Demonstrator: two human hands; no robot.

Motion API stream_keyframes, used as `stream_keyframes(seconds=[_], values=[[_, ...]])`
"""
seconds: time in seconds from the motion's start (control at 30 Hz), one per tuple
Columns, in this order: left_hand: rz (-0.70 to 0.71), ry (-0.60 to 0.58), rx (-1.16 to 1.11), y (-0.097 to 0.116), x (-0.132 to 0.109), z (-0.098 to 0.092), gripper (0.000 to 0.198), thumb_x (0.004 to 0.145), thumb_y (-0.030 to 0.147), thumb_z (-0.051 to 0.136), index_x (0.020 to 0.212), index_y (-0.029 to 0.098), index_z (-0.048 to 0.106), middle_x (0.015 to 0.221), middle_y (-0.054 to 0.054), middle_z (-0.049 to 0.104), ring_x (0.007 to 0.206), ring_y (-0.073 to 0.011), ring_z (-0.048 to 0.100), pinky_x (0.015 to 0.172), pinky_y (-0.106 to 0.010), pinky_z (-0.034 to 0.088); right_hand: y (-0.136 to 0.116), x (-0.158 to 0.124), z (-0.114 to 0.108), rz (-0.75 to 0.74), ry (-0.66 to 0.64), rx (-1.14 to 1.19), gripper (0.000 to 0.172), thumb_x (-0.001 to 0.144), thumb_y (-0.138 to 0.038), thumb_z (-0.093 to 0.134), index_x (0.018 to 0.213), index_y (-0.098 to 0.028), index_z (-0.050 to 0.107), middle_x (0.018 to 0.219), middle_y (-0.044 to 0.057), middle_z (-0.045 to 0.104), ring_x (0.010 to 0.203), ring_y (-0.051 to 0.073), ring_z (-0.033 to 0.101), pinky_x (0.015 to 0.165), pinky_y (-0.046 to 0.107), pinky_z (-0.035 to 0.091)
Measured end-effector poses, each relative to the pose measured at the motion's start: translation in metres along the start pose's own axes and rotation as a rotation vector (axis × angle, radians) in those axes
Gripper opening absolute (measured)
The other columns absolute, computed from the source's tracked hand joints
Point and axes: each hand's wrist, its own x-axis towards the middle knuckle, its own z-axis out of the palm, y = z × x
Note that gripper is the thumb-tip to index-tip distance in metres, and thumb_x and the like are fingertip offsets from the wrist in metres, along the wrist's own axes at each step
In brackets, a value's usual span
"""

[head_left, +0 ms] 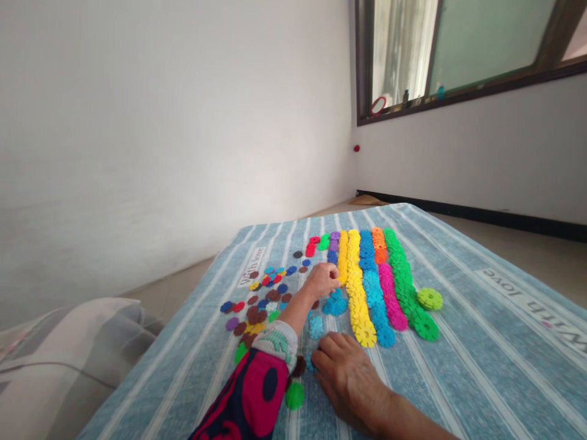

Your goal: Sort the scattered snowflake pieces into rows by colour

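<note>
My left hand reaches across the cloth with its fingers pinched at the near end of a yellow-orange row of notched plastic discs. A yellow-orange disc shows at the fingertips, partly hidden. Closer to me, my right hand rests palm down with curled fingers; what lies under them is hidden. A light blue disc peeks out beside its fingertips. Blue discs are bunched between the two hands, and a pale blue stack lies to their left.
Overlapping rows run to the right: yellow, blue, pink and green. Lime discs lie beside the green row. Mixed loose discs are scattered at left on the striped cloth. A wall stands behind.
</note>
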Motion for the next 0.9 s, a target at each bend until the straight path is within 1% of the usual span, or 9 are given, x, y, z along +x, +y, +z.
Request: stream_keyframes(seconds=[0.07, 0.13, 0.23, 0.33, 0.47, 0.67, 0.8, 0.9], values=[[-0.013, -0.016, -0.013, 0.001, 0.001, 0.002, 0.006, 0.064, 0.014, 0.062, 0.069, 0.015, 0.058, 0.057, 0.006, 0.055, 0.047, -0.0105, 0.058, 0.045, -0.019, 0.036, 0.000, 0.001, 0.000, -0.001, -0.005, -0.001, 0.007, 0.086, -0.015, 0.059, 0.085, -0.021, 0.055, 0.089, 0.002, 0.059, 0.087, 0.021, 0.050, 0.078, 0.033, 0.037], [-0.008, -0.014, 0.021, 0.001, 0.002, 0.002, 0.007, 0.064, 0.015, 0.063, 0.071, 0.014, 0.061, 0.058, 0.006, 0.057, 0.048, -0.0103, 0.058, 0.047, -0.019, 0.038, 0.000, 0.001, -0.001, -0.003, -0.015, -0.005, 0.007, 0.085, -0.015, 0.059, 0.085, -0.020, 0.055, 0.089, 0.003, 0.059, 0.087, 0.022, 0.051, 0.078, 0.033, 0.037], [0.038, 0.021, 0.136, -0.001, 0.004, 0.001, 0.009, 0.063, 0.015, 0.065, 0.072, 0.014, 0.066, 0.061, 0.003, 0.061, 0.057, -0.0119, 0.059, 0.055, -0.021, 0.041, 0.000, 0.002, -0.002, -0.007, -0.021, -0.009, 0.006, 0.086, -0.016, 0.058, 0.085, -0.021, 0.055, 0.089, 0.003, 0.059, 0.087, 0.022, 0.051, 0.077, 0.034, 0.037], [0.100, 0.050, 0.242, -0.004, 0.004, 0.001, 0.015, 0.064, 0.016, 0.065, 0.077, 0.012, 0.071, 0.071, -0.001, 0.066, 0.069, -0.0153, 0.061, 0.065, -0.023, 0.044, -0.001, 0.002, -0.003, -0.004, -0.017, -0.018, 0.006, 0.086, -0.015, 0.058, 0.085, -0.021, 0.055, 0.089, 0.003, 0.059, 0.087, 0.021, 0.051, 0.077, 0.033, 0.037], [0.101, 0.052, 0.294, -0.006, 0.002, 0.002, 0.027, 0.064, 0.018, 0.066, 0.090, 0.013, 0.074, 0.082, -0.004, 0.069, 0.073, -0.0166, 0.061, 0.071, -0.025, 0.045, -0.001, 0.002, -0.003, -0.002, -0.009, -0.021, 0.007, 0.085, -0.015, 0.059, 0.084, -0.021, 0.055, 0.089, 0.003, 0.059, 0.087, 0.021, 0.051, 0.077, 0.033, 0.038], [0.058, 0.080, 0.300, -0.002, -0.005, 0.001, 0.032, 0.065, 0.019, 0.066, 0.096, 0.014, 0.073, 0.082, -0.004, 0.069, 0.075, -0.0166, 0.061, 0.073, -0.025, 0.045, -0.001, 0.001, -0.002, -0.006, -0.009, -0.011, 0.007, 0.086, -0.015, 0.058, 0.084, -0.020, 0.055, 0.088, 0.003, 0.059, 0.087, 0.021, 0.051, 0.078, 0.033, 0.038], [0.004, 0.103, 0.270, -0.002, -0.008, 0.001, 0.029, 0.065, 0.019, 0.066, 0.093, 0.013, 0.072, 0.081, -0.004, 0.069, 0.074, -0.0160, 0.061, 0.070, -0.025, 0.045, -0.001, 0.001, -0.002, -0.007, -0.005, -0.013, 0.006, 0.085, -0.015, 0.058, 0.084, -0.020, 0.055, 0.088, 0.003, 0.059, 0.087, 0.021, 0.051, 0.077, 0.033, 0.038], [-0.010, 0.105, 0.223, -0.003, -0.010, 0.003, 0.026, 0.065, 0.018, 0.066, 0.090, 0.013, 0.072, 0.077, -0.003, 0.069, 0.071, -0.0152, 0.061, 0.066, -0.024, 0.045, -0.001, 0.002, -0.002, -0.012, -0.004, -0.019, 0.006, 0.085, -0.014, 0.058, 0.084, -0.020, 0.055, 0.088, 0.003, 0.059, 0.087, 0.021, 0.051, 0.077, 0.033, 0.038]])
